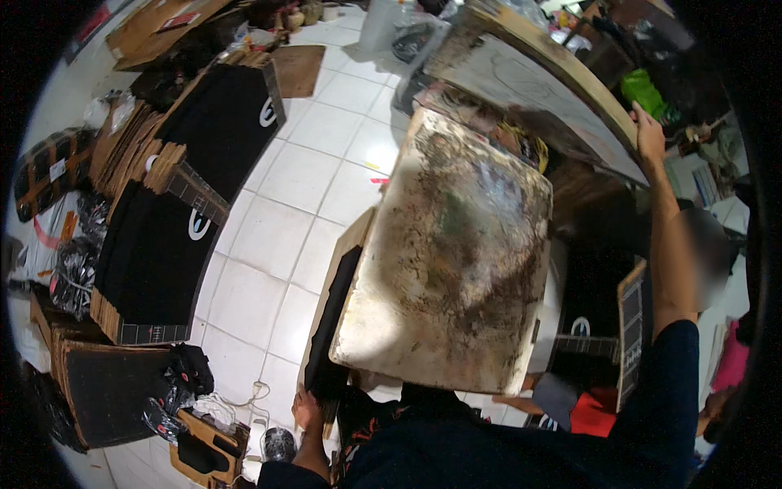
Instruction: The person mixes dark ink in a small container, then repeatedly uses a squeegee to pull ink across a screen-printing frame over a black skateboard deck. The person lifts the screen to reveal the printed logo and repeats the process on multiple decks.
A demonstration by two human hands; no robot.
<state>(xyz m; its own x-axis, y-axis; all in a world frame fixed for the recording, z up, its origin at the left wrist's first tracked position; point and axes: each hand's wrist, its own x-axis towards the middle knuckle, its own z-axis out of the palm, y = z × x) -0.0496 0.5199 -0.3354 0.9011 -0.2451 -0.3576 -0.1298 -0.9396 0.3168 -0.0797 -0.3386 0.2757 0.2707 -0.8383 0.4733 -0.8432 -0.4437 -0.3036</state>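
Note:
My left hand [308,411] is closed at the near end of a black-faced cardboard panel [327,338], which stands beside the left edge of a worn, heavily stained tabletop [456,269]. At the upper right, my right arm is stretched out. My right hand [648,134] is closed on the edge of a large wood-rimmed board [562,61] with a pale, marked face. The stained tabletop lies in front of my body and hides part of the panel and the floor. My left fingertips are partly hidden by the panel.
Stacks of black-faced cardboard sheets [151,265] line the left side. Bagged bundles [175,383] and a cable [257,391] lie lower left. Another black panel stack [586,326] stands at right, by a person in red [593,411]. White tiled floor [277,220] runs between.

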